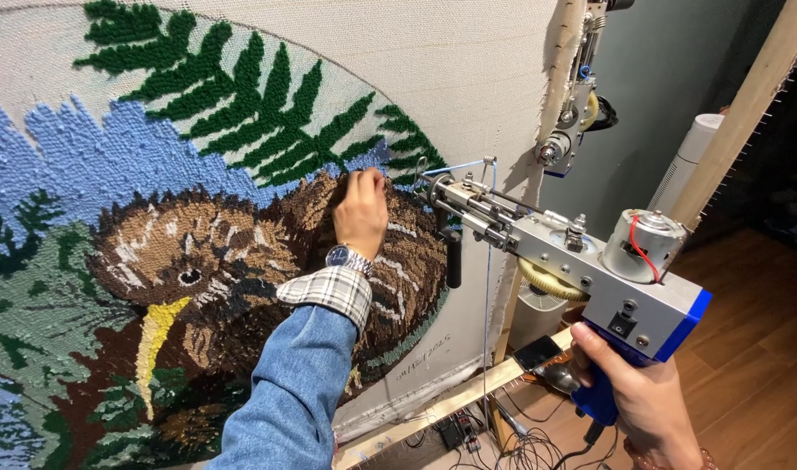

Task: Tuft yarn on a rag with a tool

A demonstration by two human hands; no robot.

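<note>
Against the tufted rug (198,252) stretched on its backing cloth (468,61), the left hand (361,211) rests with its fingers bunched and curled, the fingertips (364,178) pressed into the brown pile near the upper edge of the animal figure; whether it pinches any yarn I cannot tell. Just below that hand, at the wrist, sit a wristwatch (346,257), a checked cuff (329,292) and a blue denim sleeve (285,392). Up and to the left of the left hand spread dark green fern fronds (242,104) over a light blue field (94,157); down and to its left a yellow beak shape (159,335) shows in the brown.

To the right of the left hand and close to it, the needle tip (425,178) of a tufting gun (581,261) stands just off the cloth, with a strand of blue yarn (455,167) running to its guide. The right hand (642,396) is closed around the gun's blue handle (600,402), well below and to the right of the left hand. Above the right hand the gun's round silver motor (646,239) and yellow gear (551,285) show. Left of the right hand runs the wooden frame bar (442,409), with cables (520,448) on the floor beneath. A 2nd tufting gun (577,96) hangs high above the right hand, at the frame's edge.
</note>
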